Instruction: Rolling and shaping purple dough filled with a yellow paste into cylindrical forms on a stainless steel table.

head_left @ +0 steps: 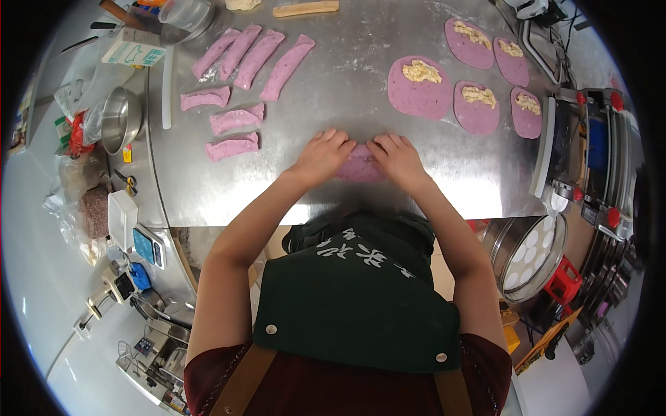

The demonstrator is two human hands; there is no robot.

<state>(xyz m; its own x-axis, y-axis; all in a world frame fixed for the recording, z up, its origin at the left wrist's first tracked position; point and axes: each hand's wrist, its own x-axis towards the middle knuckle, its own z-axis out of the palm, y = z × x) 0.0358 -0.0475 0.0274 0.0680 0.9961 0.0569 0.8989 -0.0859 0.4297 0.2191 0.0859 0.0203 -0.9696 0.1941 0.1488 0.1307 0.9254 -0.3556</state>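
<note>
Both hands are at a purple dough piece point(361, 168) near the front edge of the steel table. My left hand point(323, 157) has its fingers curled over the dough's far left edge. My right hand point(398, 161) curls the same way over its far right edge. Whether filling lies under the fingers is hidden. To the right lie several flat purple dough rounds point(419, 100), each with a strip of pale yellow filling point(422, 71) near its far side. To the left are several rolled purple dough pieces point(259, 59), some lengthwise, some crosswise.
A wooden rolling pin point(305, 9) lies at the far edge of the steel table point(333, 76). Left of the table stand a steel bowl point(121, 120), scissors point(127, 182) and a scale point(148, 246). A round steamer tray point(528, 258) with white discs is at the lower right.
</note>
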